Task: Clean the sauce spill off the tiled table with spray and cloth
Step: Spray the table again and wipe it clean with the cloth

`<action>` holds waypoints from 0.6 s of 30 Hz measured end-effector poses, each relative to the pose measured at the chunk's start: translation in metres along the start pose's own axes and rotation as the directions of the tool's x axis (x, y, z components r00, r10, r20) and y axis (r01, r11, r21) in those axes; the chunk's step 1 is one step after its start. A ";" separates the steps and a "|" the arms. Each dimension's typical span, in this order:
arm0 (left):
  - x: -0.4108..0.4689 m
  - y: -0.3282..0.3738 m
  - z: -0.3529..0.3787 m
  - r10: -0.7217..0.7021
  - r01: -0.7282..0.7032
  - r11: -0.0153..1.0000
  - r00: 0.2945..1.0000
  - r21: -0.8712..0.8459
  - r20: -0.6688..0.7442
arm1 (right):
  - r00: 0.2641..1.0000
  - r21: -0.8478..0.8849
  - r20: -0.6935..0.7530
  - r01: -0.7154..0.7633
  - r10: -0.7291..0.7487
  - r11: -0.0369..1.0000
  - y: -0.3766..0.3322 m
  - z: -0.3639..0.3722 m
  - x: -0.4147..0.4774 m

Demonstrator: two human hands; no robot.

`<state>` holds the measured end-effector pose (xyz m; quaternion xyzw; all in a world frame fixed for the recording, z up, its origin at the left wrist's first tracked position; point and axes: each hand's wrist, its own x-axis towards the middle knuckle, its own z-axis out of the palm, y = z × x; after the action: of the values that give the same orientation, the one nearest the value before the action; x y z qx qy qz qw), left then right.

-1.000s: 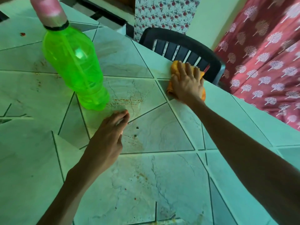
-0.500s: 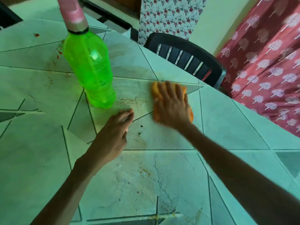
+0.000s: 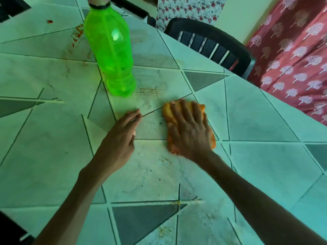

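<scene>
noting faint orange residue (image 3: 165, 229) on the counter (image 3: 265, 121) nearest you, with small specks further in. your left grip (image 3: 116, 144) lies flat on the tiles, fingers straight, holding nothing. just right of it, your right grip (image 3: 190, 133) presses the orange cloth (image 3: 167, 112) flat under spread fingers, with no pinch or curl round it. the cloth is soft and limp and would likely bunch if pushed from one edge, so keep the palm over its middle. beyond, dried sauce streaks (image 3: 150, 91) sit just beside the green bottle (image 3: 109, 50). it stands upright, looks light and could tip if knocked. its top runs out of view, so take it round the body. red smears (image 3: 77, 32) lie behind it. a dark chair (image 3: 208, 41) stands at the far edge.
</scene>
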<state>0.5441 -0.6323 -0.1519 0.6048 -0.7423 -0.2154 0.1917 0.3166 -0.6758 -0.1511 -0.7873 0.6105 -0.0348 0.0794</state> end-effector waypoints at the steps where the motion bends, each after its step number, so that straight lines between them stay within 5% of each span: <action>1: -0.004 0.000 -0.001 -0.015 0.015 1.000 1.000 -0.012 -0.001 | 0.993 -0.035 0.019 0.118 -0.117 0.992 -0.019 0.002 -0.024; 4: -0.018 -0.002 -0.007 -0.043 0.043 0.999 0.999 -0.024 -0.006 | 0.948 -0.044 0.118 0.303 -0.296 0.952 -0.022 -0.004 -0.120; 7: -0.033 0.001 -0.009 -0.038 0.038 0.999 0.999 0.012 0.024 | 0.951 -0.095 0.168 0.276 -0.258 0.956 0.031 -0.015 -0.152; 13: -0.038 0.003 -0.009 -0.050 0.051 0.998 0.998 -0.031 0.029 | 0.992 0.044 0.050 -0.116 0.114 0.992 -0.016 -0.003 -0.052; 18: -0.037 0.005 -0.012 -0.065 0.070 0.994 0.996 -0.085 0.061 | 0.948 -0.006 0.113 0.301 -0.298 0.954 -0.048 0.000 -0.169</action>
<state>0.5533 -0.5961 -0.1398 0.6141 -0.7167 -0.2713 0.1887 0.3204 -0.5009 -0.1363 -0.8723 0.4790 0.0043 0.0980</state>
